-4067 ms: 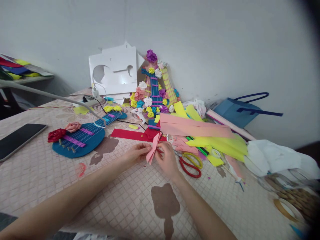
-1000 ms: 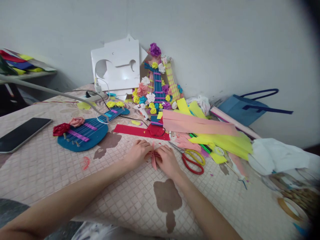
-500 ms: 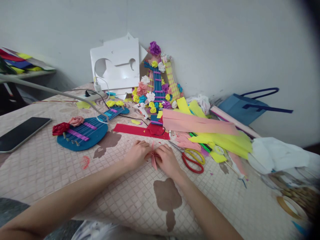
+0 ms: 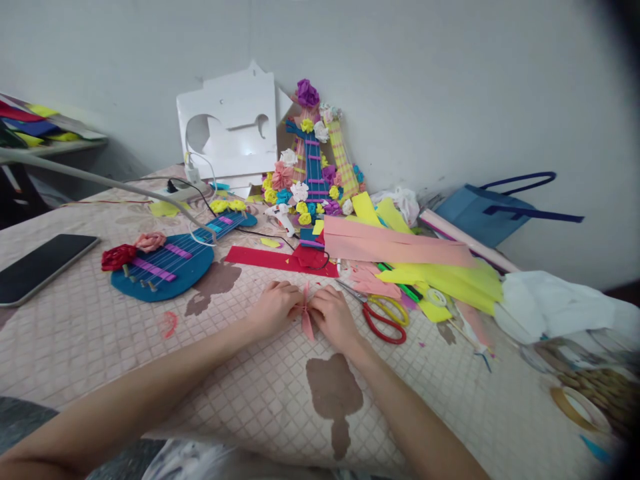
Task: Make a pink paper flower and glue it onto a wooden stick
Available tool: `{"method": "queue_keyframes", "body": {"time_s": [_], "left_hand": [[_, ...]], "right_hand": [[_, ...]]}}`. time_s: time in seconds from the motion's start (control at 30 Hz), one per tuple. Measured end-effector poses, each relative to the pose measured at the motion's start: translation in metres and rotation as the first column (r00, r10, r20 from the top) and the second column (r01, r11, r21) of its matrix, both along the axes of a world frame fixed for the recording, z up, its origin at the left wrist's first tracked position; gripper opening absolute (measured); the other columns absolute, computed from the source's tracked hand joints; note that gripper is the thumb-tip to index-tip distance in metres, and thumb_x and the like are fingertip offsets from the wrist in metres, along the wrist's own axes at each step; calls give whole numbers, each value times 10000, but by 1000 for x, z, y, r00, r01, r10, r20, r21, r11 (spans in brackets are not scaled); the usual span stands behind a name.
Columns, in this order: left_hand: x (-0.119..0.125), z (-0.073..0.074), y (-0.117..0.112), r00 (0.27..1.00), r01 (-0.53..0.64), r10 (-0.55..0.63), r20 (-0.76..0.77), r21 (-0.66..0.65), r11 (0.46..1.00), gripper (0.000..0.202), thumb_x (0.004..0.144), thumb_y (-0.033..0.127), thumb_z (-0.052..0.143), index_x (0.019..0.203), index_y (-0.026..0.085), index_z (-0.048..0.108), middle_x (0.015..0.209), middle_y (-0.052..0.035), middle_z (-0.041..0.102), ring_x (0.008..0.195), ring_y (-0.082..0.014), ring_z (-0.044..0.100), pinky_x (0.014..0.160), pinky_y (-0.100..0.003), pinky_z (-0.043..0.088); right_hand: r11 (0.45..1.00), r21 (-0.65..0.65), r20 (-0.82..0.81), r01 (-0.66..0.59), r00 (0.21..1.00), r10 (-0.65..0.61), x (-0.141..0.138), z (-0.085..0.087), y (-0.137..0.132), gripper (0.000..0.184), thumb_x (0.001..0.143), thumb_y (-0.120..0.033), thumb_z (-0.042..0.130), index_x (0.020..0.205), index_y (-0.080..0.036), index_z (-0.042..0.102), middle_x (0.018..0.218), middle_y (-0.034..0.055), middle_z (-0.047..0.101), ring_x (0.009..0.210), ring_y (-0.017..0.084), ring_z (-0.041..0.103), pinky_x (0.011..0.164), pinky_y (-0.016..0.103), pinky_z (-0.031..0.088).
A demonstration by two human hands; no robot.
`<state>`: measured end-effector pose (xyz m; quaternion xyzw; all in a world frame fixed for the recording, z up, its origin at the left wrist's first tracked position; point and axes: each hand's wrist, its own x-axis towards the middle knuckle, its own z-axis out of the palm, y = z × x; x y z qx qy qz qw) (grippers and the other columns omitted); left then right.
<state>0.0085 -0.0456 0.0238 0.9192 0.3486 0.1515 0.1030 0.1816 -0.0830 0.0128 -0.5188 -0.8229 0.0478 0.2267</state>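
Note:
A small piece of pink crepe paper (image 4: 307, 325) is pinched between both hands, its ends sticking out above and below the fingers. My left hand (image 4: 275, 308) is closed on its left side. My right hand (image 4: 332, 313) grips it from the right, fingertips almost meeting those of the left. Just right of my right hand lie scissors (image 4: 385, 327) with one red and one yellow handle. Beyond the hands rests a red paper strip (image 4: 260, 259). Off to the left is a blue guitar shape (image 4: 190, 280) with strings and paper roses.
A glue gun (image 4: 281, 217) lies behind the red strip. Pink crepe sheets (image 4: 395, 241) and yellow crepe paper (image 4: 460, 285) pile up at right. Decorated guitars (image 4: 315, 163) and a white cut-out board (image 4: 227, 150) lean on the wall. A phone (image 4: 47, 267) lies left, a tape roll (image 4: 575, 408) right.
The hands stay in the same place, with the pink paper still pinched between them. The whole view has shifted very slightly.

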Motion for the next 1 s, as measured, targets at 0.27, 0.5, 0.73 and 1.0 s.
{"method": "queue_keyframes", "body": {"time_s": [0.27,0.5,0.73,1.0], "left_hand": [[-2,5,-3,1000,16,-16,-4,20,1000,156,865,187,521,737,158,604,825,-45,629,830,-190,543,776,-324,380],[1,6,-6,998,59,-59,-10,75,995,207,893,187,479,724,150,593,793,-39,612,802,-176,525,775,-322,357],[1,3,-6,995,95,-95,4,85,992,189,874,156,483,713,158,583,788,-32,610,823,-180,521,801,-332,347],[0,4,-5,997,71,-75,32,112,991,165,860,148,492,708,159,555,791,-34,608,815,-180,520,800,-333,357]], "right_hand": [[1000,-26,16,-6,1000,6,0,2,-3,86,841,-134,583,819,-182,651,832,36,617,898,200,480,776,318,376],[1000,-18,100,-23,995,25,-2,4,-7,22,821,-191,628,834,-174,633,870,50,604,925,216,479,771,339,382],[999,-10,113,-49,992,50,1,4,-4,106,841,-142,595,742,-169,619,787,30,606,883,192,499,745,319,367],[999,48,69,2,998,-5,3,6,-4,105,843,-147,590,748,-185,617,793,28,614,880,196,510,749,329,353]]}}
